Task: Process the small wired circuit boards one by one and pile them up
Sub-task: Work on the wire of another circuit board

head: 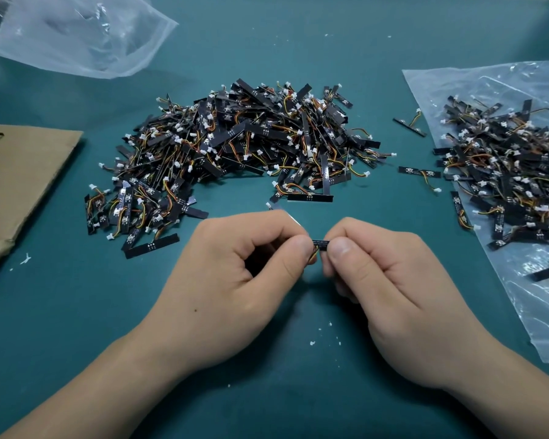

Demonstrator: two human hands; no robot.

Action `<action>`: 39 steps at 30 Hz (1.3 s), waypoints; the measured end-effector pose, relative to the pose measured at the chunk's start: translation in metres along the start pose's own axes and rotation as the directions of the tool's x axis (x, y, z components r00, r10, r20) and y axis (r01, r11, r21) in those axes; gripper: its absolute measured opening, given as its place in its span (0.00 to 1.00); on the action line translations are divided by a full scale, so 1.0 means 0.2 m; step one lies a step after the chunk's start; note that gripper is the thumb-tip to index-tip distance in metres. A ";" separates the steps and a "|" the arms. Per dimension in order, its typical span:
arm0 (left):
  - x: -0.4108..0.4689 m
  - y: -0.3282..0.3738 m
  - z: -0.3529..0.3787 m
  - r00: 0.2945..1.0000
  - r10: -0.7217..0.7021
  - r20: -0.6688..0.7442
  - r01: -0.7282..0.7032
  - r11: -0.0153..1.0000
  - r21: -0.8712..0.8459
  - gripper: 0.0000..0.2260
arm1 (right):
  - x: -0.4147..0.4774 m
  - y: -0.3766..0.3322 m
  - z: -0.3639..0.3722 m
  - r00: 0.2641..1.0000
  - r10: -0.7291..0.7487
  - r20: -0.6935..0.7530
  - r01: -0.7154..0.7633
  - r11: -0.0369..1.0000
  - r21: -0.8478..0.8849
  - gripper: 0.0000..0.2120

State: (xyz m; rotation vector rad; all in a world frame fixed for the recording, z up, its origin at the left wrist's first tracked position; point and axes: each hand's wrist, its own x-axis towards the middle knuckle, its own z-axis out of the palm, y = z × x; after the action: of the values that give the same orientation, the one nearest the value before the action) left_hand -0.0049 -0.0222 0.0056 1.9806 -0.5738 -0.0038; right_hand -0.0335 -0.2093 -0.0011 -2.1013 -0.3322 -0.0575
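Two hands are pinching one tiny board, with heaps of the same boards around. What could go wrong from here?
1. The left hand and right hand pinch the board only at its ends; that small grip may slip, or bending may strain its wires.
2. A dropped board could vanish into the middle pile, perhaps mixing done with undone.
3. Stray boards lie between that pile and the bag; a wrist could scatter them.

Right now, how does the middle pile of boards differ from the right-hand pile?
The middle pile lies on the teal tabletop; the right-hand pile lies on a clear plastic bag. The middle pile shows whole; the right-hand pile runs off frame. Both hold black wired boards.
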 end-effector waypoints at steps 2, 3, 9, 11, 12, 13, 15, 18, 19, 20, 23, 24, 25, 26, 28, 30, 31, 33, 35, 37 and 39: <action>0.00 0.00 0.00 1.000 -0.004 -0.003 0.004 1.000 0.007 0.11 | 0.00 0.00 0.00 1.000 -0.005 -0.005 0.005 1.000 -0.030 0.14; 0.00 0.00 0.00 1.000 -0.009 -0.010 0.009 1.000 0.005 0.11 | 0.00 0.00 0.00 1.000 -0.007 -0.012 0.006 0.999 -0.045 0.14; 0.00 0.00 -0.01 0.999 -0.027 0.019 0.027 0.999 -0.037 0.10 | 0.00 -0.01 0.00 0.999 0.001 -0.039 -0.002 0.999 -0.035 0.13; 0.00 0.01 0.00 0.999 -0.031 0.011 0.031 0.999 -0.035 0.09 | 0.00 -0.01 0.00 0.999 0.002 -0.040 -0.004 1.000 -0.029 0.13; 0.00 0.01 0.00 0.999 -0.032 0.006 0.033 0.999 -0.040 0.09 | 0.00 -0.01 0.00 0.999 0.005 -0.039 -0.005 1.000 -0.015 0.13; 0.00 0.01 0.00 0.999 -0.034 0.001 0.034 0.998 -0.046 0.09 | 0.00 -0.01 0.00 0.999 0.007 -0.033 -0.007 1.000 -0.001 0.13; 0.00 0.01 0.00 0.999 -0.034 -0.003 0.034 0.998 -0.052 0.09 | -0.01 -0.01 0.00 1.000 0.005 -0.020 -0.004 1.000 0.010 0.13; 0.00 0.01 0.00 0.999 -0.036 0.008 0.036 0.998 -0.044 0.10 | -0.01 -0.01 0.00 1.000 0.008 -0.019 -0.008 1.000 -0.009 0.14; 0.00 0.00 0.00 0.999 -0.037 0.013 0.037 0.998 -0.050 0.10 | 0.00 -0.01 0.01 1.000 0.009 -0.022 -0.009 1.000 -0.013 0.14; 0.00 0.00 0.00 0.999 -0.037 0.017 0.038 0.998 -0.057 0.10 | -0.01 -0.01 0.01 1.000 0.007 -0.025 -0.008 1.000 -0.016 0.14; 0.00 0.00 -0.01 0.999 -0.041 0.020 0.041 0.998 -0.039 0.10 | -0.01 -0.01 0.01 1.000 0.011 -0.027 -0.011 1.000 -0.027 0.14; 0.00 0.00 0.00 0.999 -0.041 0.016 0.042 0.999 -0.032 0.10 | 0.00 -0.01 0.01 1.000 0.014 -0.027 -0.015 1.000 -0.026 0.13; 0.00 0.00 0.00 0.999 -0.042 0.012 0.042 0.999 -0.029 0.09 | 0.00 -0.01 0.01 1.000 0.016 -0.026 -0.016 1.000 -0.021 0.13; 0.00 0.00 0.00 0.999 -0.042 0.011 0.042 0.999 -0.030 0.09 | 0.00 -0.01 0.01 1.000 0.015 -0.025 -0.016 1.000 -0.015 0.13; 0.01 0.00 0.00 0.999 -0.046 0.015 0.047 0.999 -0.026 0.09 | 0.00 -0.01 0.00 1.000 0.012 -0.024 -0.013 1.000 -0.014 0.13; 0.01 0.00 0.00 0.999 -0.047 0.013 0.047 0.999 -0.019 0.09 | 0.00 -0.01 0.00 1.000 0.018 -0.023 -0.018 1.000 -0.006 0.13; 0.00 0.00 0.00 0.999 -0.046 0.011 0.046 0.999 -0.020 0.10 | 0.00 -0.01 0.00 0.999 0.021 -0.024 -0.021 1.000 0.007 0.14; 0.00 0.00 0.00 0.999 -0.042 0.012 0.043 0.999 -0.020 0.10 | -0.01 -0.01 0.00 0.999 0.026 -0.022 -0.025 0.999 0.030 0.14; 0.00 0.00 0.00 0.999 -0.038 0.020 0.038 0.999 0.001 0.10 | -0.01 -0.01 0.01 0.999 0.034 -0.012 -0.034 0.999 0.029 0.14; 0.00 0.00 0.00 0.999 -0.037 0.020 0.037 0.999 0.006 0.09 | -0.01 -0.01 0.01 0.999 0.038 -0.005 -0.037 0.999 0.020 0.14; 0.01 0.00 0.00 0.999 -0.042 0.010 0.042 0.999 -0.013 0.09 | 0.00 -0.01 0.01 1.000 0.029 -0.004 -0.029 1.000 -0.009 0.14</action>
State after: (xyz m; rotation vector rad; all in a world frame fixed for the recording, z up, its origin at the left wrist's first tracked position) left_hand -0.0037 -0.0223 0.0055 1.9806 -0.5370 -0.0437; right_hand -0.0348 -0.2072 -0.0005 -2.1143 -0.2997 -0.0461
